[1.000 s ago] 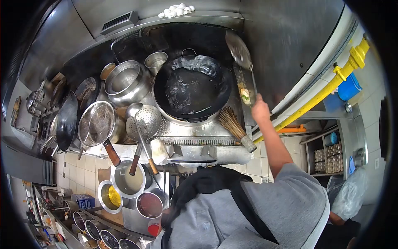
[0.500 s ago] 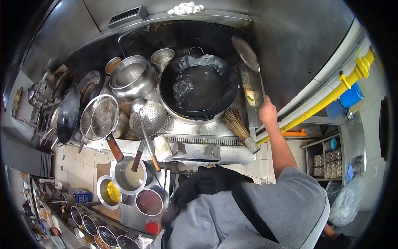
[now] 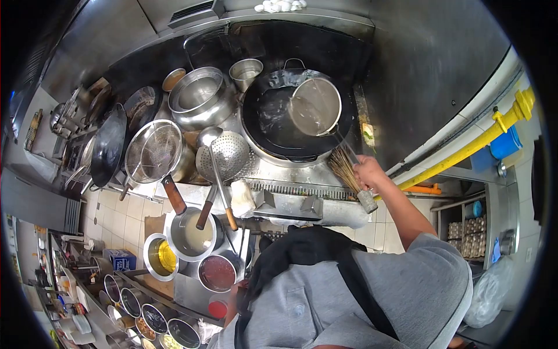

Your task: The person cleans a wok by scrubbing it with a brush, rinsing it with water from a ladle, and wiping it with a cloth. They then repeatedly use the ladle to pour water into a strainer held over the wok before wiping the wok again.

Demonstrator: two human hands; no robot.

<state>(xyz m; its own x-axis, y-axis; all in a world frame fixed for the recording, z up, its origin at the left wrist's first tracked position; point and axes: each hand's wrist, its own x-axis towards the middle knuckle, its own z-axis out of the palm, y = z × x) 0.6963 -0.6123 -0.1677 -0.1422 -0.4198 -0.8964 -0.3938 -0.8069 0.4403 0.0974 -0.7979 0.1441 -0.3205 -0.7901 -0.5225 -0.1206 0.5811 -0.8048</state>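
My right hand [image 3: 369,173] is closed round the handle of a round strainer [image 3: 315,107], whose bowl hangs over the right part of a big black wok [image 3: 270,128]. Liquid glistens in the wok. Just below that hand lies a bundled bamboo brush [image 3: 349,173]. Low in the view, beside the apron, my left hand [image 3: 237,291] shows only in part, near a pot of reddish liquid [image 3: 217,273]; its fingers are hidden.
Left of the wok sit a metal pot [image 3: 200,99], a mesh strainer [image 3: 154,150] and a perforated ladle [image 3: 228,155]. Pots of pale liquid [image 3: 192,232] and yellow oil [image 3: 161,256] stand below. A yellow pipe [image 3: 482,136] runs along the right.
The round utensil in my right hand has swung from beside the wall, right of the wok, to over the wok. The camera view has shifted slightly.
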